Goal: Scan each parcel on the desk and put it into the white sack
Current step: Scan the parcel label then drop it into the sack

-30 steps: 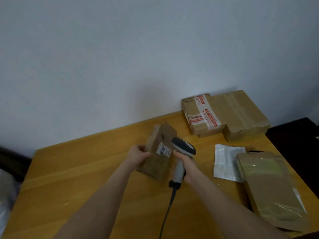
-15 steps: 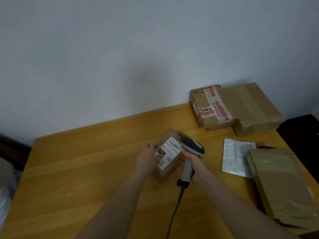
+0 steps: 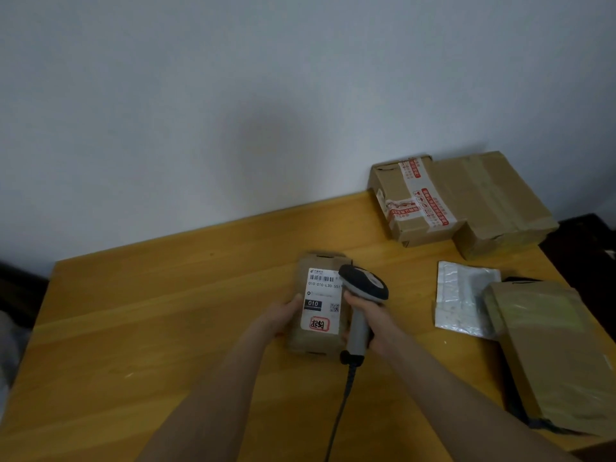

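Note:
A small brown cardboard parcel (image 3: 320, 341) lies flat in the middle of the wooden desk (image 3: 150, 328), its white shipping label facing up. My left hand (image 3: 281, 316) holds the parcel by its left side. My right hand (image 3: 370, 320) grips the grey handle of a corded barcode scanner (image 3: 363, 288). The scanner's dark head hangs over the label's upper right corner. A pale sack (image 3: 10, 355) shows only as a sliver at the far left edge.
Two cardboard boxes (image 3: 466, 201) stand against the wall at the back right, one with red-and-white tape. A silvery padded mailer (image 3: 463, 305) and a large flat brown parcel (image 3: 553, 355) lie at the right. The scanner's cable (image 3: 340, 411) runs toward me.
My left hand has turned the parcel from standing tilted on edge to lying flat with the label up. The scanner head has moved over the label.

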{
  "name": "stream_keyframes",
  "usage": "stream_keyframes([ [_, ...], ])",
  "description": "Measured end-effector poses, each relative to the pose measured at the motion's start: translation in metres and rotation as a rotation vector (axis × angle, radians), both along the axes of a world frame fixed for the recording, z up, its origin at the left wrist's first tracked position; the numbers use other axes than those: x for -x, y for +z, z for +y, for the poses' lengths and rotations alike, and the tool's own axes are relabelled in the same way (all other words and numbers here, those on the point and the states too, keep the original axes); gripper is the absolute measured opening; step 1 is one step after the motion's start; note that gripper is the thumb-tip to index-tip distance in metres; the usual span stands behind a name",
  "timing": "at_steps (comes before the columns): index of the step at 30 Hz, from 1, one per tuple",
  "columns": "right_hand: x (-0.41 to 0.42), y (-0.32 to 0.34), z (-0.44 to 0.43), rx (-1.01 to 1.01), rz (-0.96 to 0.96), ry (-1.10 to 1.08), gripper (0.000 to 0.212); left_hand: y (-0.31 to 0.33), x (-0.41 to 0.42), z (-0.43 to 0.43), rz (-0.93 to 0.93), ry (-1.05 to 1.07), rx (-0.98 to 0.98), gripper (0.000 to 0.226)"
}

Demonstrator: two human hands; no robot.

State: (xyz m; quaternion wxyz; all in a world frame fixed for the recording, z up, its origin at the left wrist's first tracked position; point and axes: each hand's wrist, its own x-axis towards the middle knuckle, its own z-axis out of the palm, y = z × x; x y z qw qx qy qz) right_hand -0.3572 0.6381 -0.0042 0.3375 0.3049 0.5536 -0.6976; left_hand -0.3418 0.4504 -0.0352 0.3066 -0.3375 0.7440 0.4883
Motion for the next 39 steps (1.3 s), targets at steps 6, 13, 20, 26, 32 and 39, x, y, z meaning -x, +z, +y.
stream_keyframes([
  [6,0.0,0.036,-0.005,-0.009,0.104,0.075,0.021,0.027,-0.015,-0.024,0.075,0.238,-0.267,0.051],
  [13,-0.028,0.086,-0.026,-0.111,0.341,0.067,0.016,0.065,-0.026,-0.036,0.278,0.367,-0.184,0.052],
  [20,-0.066,0.108,-0.038,-0.24,0.468,0.191,0.01,0.083,-0.038,-0.038,0.39,0.389,-0.179,0.054],
  [26,-0.08,0.12,-0.046,-0.26,0.521,0.235,0.008,0.082,-0.043,-0.04,0.401,0.41,-0.176,0.053],
  [32,-0.087,0.126,-0.049,-0.3,0.542,0.254,0.013,0.08,-0.048,-0.043,0.412,0.429,-0.183,0.052],
  [39,-0.094,0.13,-0.058,-0.312,0.516,0.236,0.011,0.078,-0.052,-0.052,0.416,0.418,-0.18,0.051],
])
